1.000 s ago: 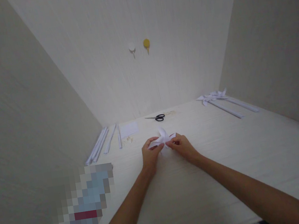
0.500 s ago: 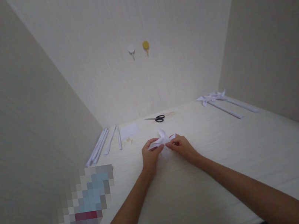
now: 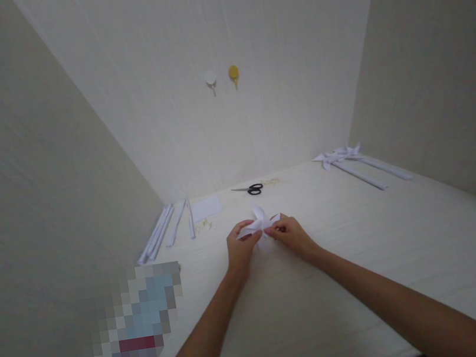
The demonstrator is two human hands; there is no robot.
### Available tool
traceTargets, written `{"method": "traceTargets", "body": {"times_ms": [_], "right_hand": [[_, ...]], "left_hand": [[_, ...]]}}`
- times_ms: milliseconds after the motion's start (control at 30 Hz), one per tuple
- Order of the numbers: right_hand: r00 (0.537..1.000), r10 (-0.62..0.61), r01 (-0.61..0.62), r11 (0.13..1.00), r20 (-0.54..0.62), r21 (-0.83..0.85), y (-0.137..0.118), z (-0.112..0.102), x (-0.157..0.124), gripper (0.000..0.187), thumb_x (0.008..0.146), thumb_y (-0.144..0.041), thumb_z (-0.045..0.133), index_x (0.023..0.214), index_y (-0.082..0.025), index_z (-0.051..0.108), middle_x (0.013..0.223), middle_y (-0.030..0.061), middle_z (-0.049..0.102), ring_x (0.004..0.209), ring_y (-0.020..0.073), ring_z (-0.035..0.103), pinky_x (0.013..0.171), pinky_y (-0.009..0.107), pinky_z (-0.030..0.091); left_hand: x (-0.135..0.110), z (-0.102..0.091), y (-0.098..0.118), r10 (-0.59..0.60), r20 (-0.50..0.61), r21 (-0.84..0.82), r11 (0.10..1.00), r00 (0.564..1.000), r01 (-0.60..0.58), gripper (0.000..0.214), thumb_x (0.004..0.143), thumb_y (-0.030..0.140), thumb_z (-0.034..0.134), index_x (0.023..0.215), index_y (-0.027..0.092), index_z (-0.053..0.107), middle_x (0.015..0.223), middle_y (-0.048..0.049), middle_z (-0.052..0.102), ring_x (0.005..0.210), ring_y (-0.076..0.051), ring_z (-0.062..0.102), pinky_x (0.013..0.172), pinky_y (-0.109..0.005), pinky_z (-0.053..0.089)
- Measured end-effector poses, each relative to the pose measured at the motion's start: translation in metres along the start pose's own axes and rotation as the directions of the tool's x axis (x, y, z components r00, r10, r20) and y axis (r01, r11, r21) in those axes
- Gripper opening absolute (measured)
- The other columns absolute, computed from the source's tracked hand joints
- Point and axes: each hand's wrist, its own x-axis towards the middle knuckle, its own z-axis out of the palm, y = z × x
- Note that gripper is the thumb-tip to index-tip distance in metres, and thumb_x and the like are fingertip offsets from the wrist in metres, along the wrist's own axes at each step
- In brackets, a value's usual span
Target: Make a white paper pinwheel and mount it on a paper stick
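Note:
A white paper pinwheel (image 3: 260, 217) with curved blades is held between my two hands above the table. My left hand (image 3: 241, 243) grips its left side, the thumb near the centre and the fingers behind the paper. On the opposite side my right hand (image 3: 288, 232) pinches the pinwheel with bent fingers close to its middle. The two thumbs almost meet at the centre. Whatever lies under the fingertips there is too small to make out.
Black-handled scissors (image 3: 254, 189) lie beyond my hands. Rolled paper sticks (image 3: 157, 233) and a white paper sheet (image 3: 206, 208) are at left, near small yellowish bits (image 3: 204, 225). Finished-looking paper pinwheels (image 3: 337, 155) on sticks lie at right. A blurred-out object (image 3: 147, 323) sits front left.
Both hands stay almost in place around the pinwheel. The whole view has shifted very slightly; nothing on the table has moved.

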Motion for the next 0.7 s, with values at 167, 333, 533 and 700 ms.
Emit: {"method": "traceTargets", "body": {"times_ms": [167, 333, 533, 700], "right_hand": [[0.999, 0.033, -0.033, 0.999, -0.018, -0.008, 0.0015, 0.0016, -0.0005, 0.024, 0.07, -0.03, 0.055, 0.052, -0.016, 0.062, 0.054, -0.0013, 0.044, 0.053, 0.0114, 0.041, 0.049, 0.023, 0.029], [0.999, 0.036, -0.036, 0.999, -0.018, -0.006, 0.004, 0.0026, -0.0005, 0.025, 0.07, -0.031, 0.054, 0.051, -0.016, 0.061, 0.053, -0.0017, 0.043, 0.052, 0.011, 0.04, 0.048, 0.022, 0.029], [0.999, 0.03, -0.03, 1.0, -0.029, -0.008, 0.0039, 0.0023, -0.0006, 0.025, 0.069, -0.032, 0.055, 0.049, -0.017, 0.06, 0.051, -0.0021, 0.043, 0.051, 0.011, 0.04, 0.049, 0.023, 0.03], [0.999, 0.031, -0.031, 1.0, -0.031, -0.005, 0.0021, 0.0015, -0.0014, 0.025, 0.069, -0.033, 0.055, 0.049, -0.018, 0.06, 0.05, -0.0024, 0.042, 0.051, 0.011, 0.04, 0.048, 0.023, 0.03]], "left_hand": [[0.0001, -0.0003, 0.0003, 0.021, 0.004, 0.008, 1.0, 1.0, -0.021, 0.036, 0.05, 0.019, 0.07, 0.084, 0.013, 0.06, 0.063, 0.0006, 0.064, 0.056, -0.011, 0.057, 0.056, -0.021, 0.043], [-0.0001, -0.0005, 0.0009, 0.039, 0.009, 0.02, 0.999, 0.999, -0.039, 0.036, 0.05, 0.018, 0.07, 0.084, 0.013, 0.06, 0.064, 0.0004, 0.065, 0.058, -0.011, 0.058, 0.058, -0.021, 0.044], [0.0013, -0.0009, -0.0015, 0.053, 0.024, 0.011, 0.999, 0.998, -0.053, 0.039, 0.048, 0.018, 0.071, 0.086, 0.012, 0.06, 0.061, 0.0005, 0.064, 0.055, -0.011, 0.057, 0.055, -0.021, 0.044], [0.0004, 0.0008, 0.0006, 0.054, -0.032, 0.038, 0.998, 0.998, -0.052, 0.038, 0.047, 0.017, 0.071, 0.083, 0.012, 0.061, 0.059, 0.0009, 0.062, 0.054, -0.011, 0.056, 0.053, -0.021, 0.043]]}}
